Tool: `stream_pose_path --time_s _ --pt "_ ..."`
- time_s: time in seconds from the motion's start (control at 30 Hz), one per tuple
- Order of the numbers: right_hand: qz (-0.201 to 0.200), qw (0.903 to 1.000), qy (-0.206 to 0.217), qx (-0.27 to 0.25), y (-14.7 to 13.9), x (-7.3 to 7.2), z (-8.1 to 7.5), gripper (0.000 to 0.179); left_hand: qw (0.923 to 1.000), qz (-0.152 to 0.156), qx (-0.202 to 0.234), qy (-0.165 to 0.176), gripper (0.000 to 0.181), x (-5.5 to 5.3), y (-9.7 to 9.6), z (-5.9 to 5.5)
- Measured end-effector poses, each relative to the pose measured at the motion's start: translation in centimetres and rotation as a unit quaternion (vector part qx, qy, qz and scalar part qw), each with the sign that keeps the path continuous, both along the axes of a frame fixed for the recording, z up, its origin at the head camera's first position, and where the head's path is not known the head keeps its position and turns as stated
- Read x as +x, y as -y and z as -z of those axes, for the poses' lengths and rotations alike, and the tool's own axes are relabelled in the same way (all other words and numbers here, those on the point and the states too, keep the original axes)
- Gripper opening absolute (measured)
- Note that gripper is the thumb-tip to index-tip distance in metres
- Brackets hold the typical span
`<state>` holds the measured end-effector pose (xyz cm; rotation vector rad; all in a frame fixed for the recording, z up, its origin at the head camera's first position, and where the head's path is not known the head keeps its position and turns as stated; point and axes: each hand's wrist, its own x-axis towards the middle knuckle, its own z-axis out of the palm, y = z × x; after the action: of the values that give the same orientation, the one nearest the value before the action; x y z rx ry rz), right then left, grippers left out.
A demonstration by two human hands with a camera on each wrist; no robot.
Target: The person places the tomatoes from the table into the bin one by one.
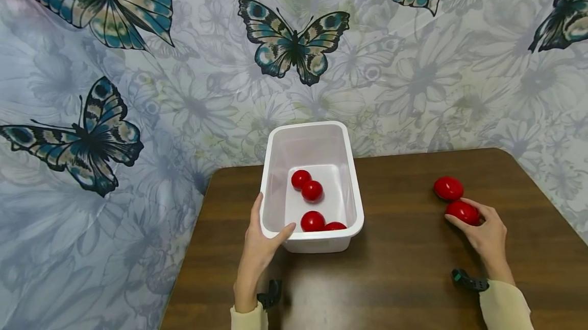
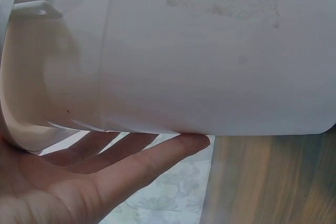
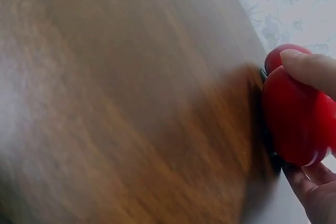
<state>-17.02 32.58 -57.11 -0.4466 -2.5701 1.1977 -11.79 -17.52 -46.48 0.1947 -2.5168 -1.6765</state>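
Observation:
A white plastic bin (image 1: pixel 321 243) stands on the table with several glossy red balls (image 1: pixel 312 191) inside. My left hand (image 1: pixel 262 243) holds the bin at its near left corner, the thumb along the front rim and the fingers against the outer left side. In the left wrist view those fingers (image 2: pixel 157 158) lie against the bin's outer wall (image 2: pixel 210 66). Off to the right, my right hand (image 1: pixel 489 230) pinches a glossy, rounded red ball (image 1: pixel 463 212) between thumb and fingers. A second red ball (image 1: pixel 448 188) sits just beyond it, partly hidden in the right wrist view.
The brown wooden table (image 1: pixel 399 268) has rounded far corners. Behind it hangs a pale floral cloth (image 1: pixel 206 90) printed with large butterflies. Each wrist wears a dark strap (image 1: pixel 469 280). Bare wood lies between the bin and the right-hand balls.

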Motion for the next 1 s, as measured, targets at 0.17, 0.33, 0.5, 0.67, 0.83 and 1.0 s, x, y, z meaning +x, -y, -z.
stream_pose_path --time_s 0.17,0.33,0.5,0.67,0.83,1.0 --pt "-0.007 0.9999 -0.003 -0.007 0.5 -0.3 0.5 0.061 1.0000 -0.002 -0.008 -0.003 0.105 0.3 0.4 0.2" --pt "-0.014 0.9999 0.000 -0.009 0.7 -0.3 0.6 0.060 0.9999 -0.006 -0.009 -0.004 0.105 0.5 0.6 0.4" --pt "0.021 0.9979 0.022 -0.057 0.9 -0.6 -1.5 0.060 0.9999 0.003 -0.004 -0.010 0.106 0.0 0.3 0.4" --pt "0.037 0.9890 -0.008 -0.143 2.9 -2.5 -6.8 0.058 0.9999 -0.002 0.008 -0.008 0.106 -0.1 -0.1 0.4" --pt "0.016 0.9765 -0.094 -0.193 5.6 -4.7 -12.4 0.057 0.9999 -0.006 0.013 -0.001 0.106 0.0 -0.2 0.6" --pt "-0.038 0.9649 -0.155 -0.209 9.5 -6.2 -15.1 0.057 1.0000 0.000 0.005 -0.002 0.106 0.0 0.2 0.2"
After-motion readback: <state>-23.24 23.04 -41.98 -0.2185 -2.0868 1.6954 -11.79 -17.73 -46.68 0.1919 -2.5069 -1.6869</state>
